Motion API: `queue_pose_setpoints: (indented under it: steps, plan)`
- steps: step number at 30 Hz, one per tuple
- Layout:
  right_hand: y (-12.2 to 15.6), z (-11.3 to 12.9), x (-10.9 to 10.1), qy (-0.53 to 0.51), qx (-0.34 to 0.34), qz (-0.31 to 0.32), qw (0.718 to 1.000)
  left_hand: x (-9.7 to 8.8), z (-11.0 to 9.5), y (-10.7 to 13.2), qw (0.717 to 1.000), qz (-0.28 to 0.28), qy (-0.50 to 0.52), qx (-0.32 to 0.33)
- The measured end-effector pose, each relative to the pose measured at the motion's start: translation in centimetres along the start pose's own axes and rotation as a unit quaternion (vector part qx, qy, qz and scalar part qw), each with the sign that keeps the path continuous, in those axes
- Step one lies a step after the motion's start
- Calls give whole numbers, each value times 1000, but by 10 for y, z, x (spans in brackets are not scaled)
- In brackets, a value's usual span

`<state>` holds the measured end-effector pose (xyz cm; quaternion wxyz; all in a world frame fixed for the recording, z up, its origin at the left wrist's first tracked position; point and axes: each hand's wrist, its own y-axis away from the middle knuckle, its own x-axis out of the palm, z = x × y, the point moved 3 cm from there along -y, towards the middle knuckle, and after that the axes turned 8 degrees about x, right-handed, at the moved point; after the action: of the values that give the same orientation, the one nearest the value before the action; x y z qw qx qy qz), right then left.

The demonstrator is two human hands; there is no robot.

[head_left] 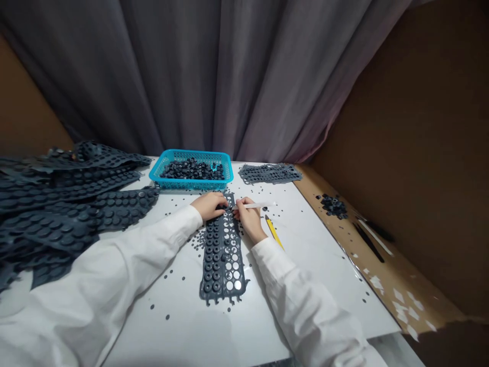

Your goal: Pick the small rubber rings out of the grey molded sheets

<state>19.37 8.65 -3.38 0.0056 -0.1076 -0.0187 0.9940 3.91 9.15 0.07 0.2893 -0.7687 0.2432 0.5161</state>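
Observation:
A dark grey perforated rubber strip point(223, 260) lies lengthwise on the white tabletop point(179, 316), many round holes showing where discs have been pressed out. My left hand point(209, 205) grips its far end, fingers curled over the rubber. My right hand point(250, 220) pinches a slim white stick point(255, 206), whose tip reaches the strip's far end near my left fingers. A yellow utility knife point(273, 232) lies just below my right hand, apart from it. Small dark discs point(196, 242) are scattered around the strip.
A blue plastic basket point(191, 169) full of dark rubber pieces stands ahead. Heaped grey rubber sheets point(64, 209) cover the left side, and another sheet point(269, 173) lies back right. Brown cardboard point(382, 265) on the right holds dark pieces point(334, 206), black tools point(370, 242) and white scraps point(405, 308).

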Motion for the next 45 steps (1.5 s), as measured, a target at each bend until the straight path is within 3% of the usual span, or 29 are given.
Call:
queue_pose_setpoints:
  steps: [6, 13, 23, 28, 37, 45]
  plan:
    - [0, 2, 0, 27, -20, 9, 999, 0, 3, -16, 997, 65, -36, 27]
    - [4, 6, -1, 65, -39, 13, 997, -4, -11, -31, 985, 126, -101, 56]
    - [4, 4, 1, 87, -37, 5, 996, 2, -5, -38, 982, 145, -95, 80]
    - [4, 5, 1, 95, -39, 7, 995, 4, 8, -32, 988, 114, -50, 88]
    - [5, 6, 3, 117, -50, 1, 992, 11, 21, -6, 997, -4, 43, 70]
    - [5, 6, 2, 119, -47, 1, 992, 15, 30, 6, 990, -101, 98, -21]
